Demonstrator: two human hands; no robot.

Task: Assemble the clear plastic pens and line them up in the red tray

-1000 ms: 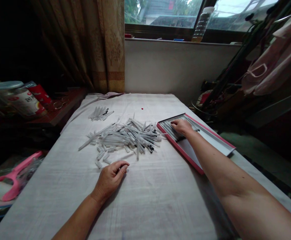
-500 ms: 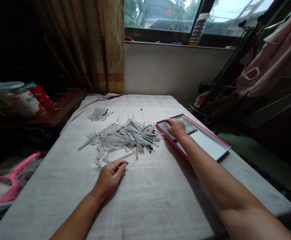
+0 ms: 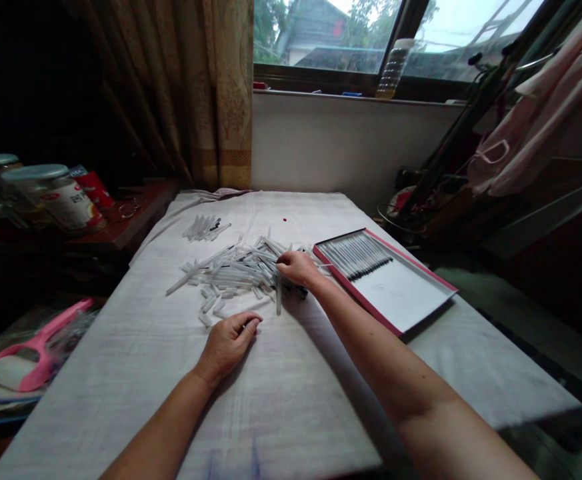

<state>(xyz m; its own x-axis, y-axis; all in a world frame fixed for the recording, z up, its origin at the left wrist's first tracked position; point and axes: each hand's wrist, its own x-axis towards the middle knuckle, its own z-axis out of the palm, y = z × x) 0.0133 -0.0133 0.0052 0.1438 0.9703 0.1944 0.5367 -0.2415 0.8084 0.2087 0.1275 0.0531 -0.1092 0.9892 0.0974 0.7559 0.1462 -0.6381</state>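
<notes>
A loose pile of clear pen barrels (image 3: 225, 275), some with dark ends, lies across the middle of the white tablecloth. My right hand (image 3: 298, 267) is over the right part of this pile with its fingers drawn together; what is at the fingertips is too small to make out. On the near side of the pile my left hand (image 3: 231, 343) rests on the cloth, fingers curled and thumb pressed in, with anything inside hidden. Short clear pen caps (image 3: 209, 301) lie just beyond it. To the right, a shallow red-edged box (image 3: 405, 297) holds a row of black-tipped pens (image 3: 358, 255).
A smaller group of clear barrels (image 3: 204, 227) lies at the back left. Near the far edge is a tiny red piece (image 3: 285, 219). Jars (image 3: 58, 197) stand on a side table at left, above pink-handled scissors (image 3: 41, 343). A window and curtain (image 3: 221, 93) are behind.
My right hand has moved left from the box to the pile, leaving the row of pens uncovered. My left hand stays in about the same place, and the view has shifted slightly.
</notes>
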